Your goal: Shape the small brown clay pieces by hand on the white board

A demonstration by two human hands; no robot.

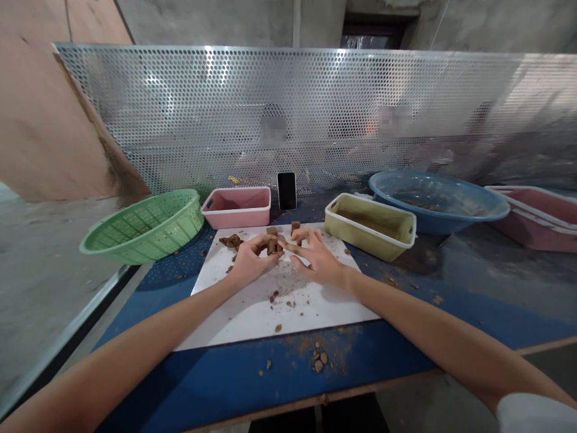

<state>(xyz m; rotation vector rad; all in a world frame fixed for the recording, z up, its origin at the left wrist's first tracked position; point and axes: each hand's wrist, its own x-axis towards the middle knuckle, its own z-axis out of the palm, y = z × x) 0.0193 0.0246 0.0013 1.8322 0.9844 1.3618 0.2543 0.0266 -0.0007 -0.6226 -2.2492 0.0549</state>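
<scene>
Between the thumb and fingers of my left hand [252, 260] is a small brown lump of clay [273, 246]. My right hand [318, 260] is beside it, fingers spread and bent, with the index fingertip at the lump's right side. Behind the hands, two brown clay blocks [295, 227] stand near the far edge of a white board [234, 328]; the left one is partly covered by my left hand and the lump. A rough, crumbly clay piece [231, 241] lies left of my left hand. Crumbs [288, 300] are scattered over the board.
A green basket [144, 225] and a pink bin [237, 207] stand at left, a dark-screened phone [287, 191] upright behind. To the right are an olive bin [369, 225], a blue basin [437, 201] and more pink bins [536, 219]. Perforated metal [315, 108] closes the back. Pebbles [319, 359] lie in front.
</scene>
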